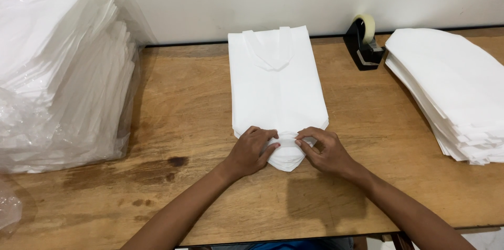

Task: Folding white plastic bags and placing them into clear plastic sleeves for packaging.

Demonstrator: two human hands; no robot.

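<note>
Both hands (252, 151) (324, 151) on white bag (275, 87)

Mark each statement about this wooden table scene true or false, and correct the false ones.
1. Both hands, left hand and right hand, rest on the near end of the flat white fabric bag. True.
2. The black tape dispenser stands left of the bag. False: it stands to the right, by the wall.
3. A stack of white sheets in clear plastic wrap sits at the table's left. True.
4. The wooden table is covered by a cloth. False: bare, stained wood shows.
</note>
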